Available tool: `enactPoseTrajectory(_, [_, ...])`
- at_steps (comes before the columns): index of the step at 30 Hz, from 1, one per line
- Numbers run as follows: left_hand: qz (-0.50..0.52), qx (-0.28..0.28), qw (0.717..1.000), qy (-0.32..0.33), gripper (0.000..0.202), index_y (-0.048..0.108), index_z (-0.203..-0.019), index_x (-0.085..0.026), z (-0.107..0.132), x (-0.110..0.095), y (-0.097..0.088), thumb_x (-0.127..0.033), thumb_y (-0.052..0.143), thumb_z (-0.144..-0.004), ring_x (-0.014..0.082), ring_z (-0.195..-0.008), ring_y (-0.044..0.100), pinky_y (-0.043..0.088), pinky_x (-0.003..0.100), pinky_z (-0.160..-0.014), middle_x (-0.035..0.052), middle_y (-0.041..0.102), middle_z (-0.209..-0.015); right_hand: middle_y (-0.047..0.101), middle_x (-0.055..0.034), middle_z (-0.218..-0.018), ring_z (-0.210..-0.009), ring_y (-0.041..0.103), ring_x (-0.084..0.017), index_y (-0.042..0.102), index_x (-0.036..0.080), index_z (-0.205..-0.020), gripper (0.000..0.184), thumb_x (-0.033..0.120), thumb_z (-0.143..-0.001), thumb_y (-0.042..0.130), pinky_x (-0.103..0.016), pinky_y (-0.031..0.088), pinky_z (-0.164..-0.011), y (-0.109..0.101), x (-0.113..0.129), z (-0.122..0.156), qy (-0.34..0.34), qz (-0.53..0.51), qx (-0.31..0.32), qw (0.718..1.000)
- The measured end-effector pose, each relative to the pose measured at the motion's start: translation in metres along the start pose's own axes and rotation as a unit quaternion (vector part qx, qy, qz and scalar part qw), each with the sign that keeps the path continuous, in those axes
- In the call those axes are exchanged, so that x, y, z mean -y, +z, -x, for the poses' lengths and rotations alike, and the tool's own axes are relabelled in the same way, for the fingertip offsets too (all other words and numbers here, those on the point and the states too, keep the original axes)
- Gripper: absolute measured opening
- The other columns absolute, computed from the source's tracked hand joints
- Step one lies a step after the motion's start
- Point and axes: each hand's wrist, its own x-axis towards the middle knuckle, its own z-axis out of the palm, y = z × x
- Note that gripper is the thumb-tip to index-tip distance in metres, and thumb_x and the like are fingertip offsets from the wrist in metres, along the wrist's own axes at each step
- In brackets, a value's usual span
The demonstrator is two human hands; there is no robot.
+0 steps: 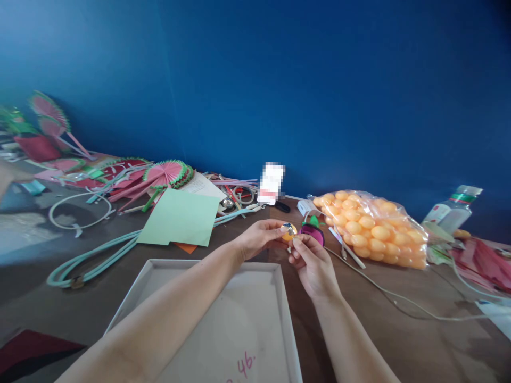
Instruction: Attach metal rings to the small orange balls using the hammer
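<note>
My left hand (261,236) reaches in over the far edge of a white box tray and grips a small round orange disc (289,231) with a shiny silvery patch between thumb and fingers. My right hand (311,260) is closed in a pinch at the disc's lower right edge, and a small pale bit shows just below. Whether the right fingertips hold the disc itself or something tiny on it, I cannot make out. Right behind the hands lies a purple eggplant-shaped piece (312,232) with a green top, partly covered by my right hand.
The white box tray (289,319) lies under my forearms. To the left are pale green paper (179,218), a bundle of light blue tubing (96,260) and watermelon-patterned fans (167,173). A bag of orange balls (371,229), a bottle (453,210) and a white cable (399,295) are on the right.
</note>
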Motion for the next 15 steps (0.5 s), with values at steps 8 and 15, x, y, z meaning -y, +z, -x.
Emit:
enactPoseTrajectory(8, [0.008, 0.000, 1.000, -0.005, 0.041, 0.067, -0.101, -0.011, -0.0006, 0.0003, -0.0005, -0.038, 0.071, -0.072, 0.0151, -0.079, 0.061, 0.048, 0.036, -0.084, 0.0106, 0.065, -0.090, 0.056, 0.0025, -0.071, -0.055, 0.044, -0.006, 0.062, 0.020, -0.077, 0.019, 0.032, -0.069, 0.075, -0.019, 0.044, -0.050, -0.0005, -0.0006, -0.0003, -0.003, 0.003, 0.008, 1.000])
enactPoseTrajectory(15, [0.004, -0.009, 1.000, -0.007, 0.039, 0.067, -0.100, -0.010, 0.0001, -0.0011, 0.0010, -0.037, 0.072, -0.072, 0.0150, -0.079, 0.061, 0.048, 0.036, -0.084, 0.0095, 0.064, -0.088, 0.056, 0.0027, -0.072, -0.055, 0.044, -0.005, 0.062, 0.020, -0.076, 0.020, 0.032, -0.068, 0.076, -0.018, 0.045, -0.050, 0.0003, -0.0012, -0.0001, -0.005, 0.001, 0.002, 1.000])
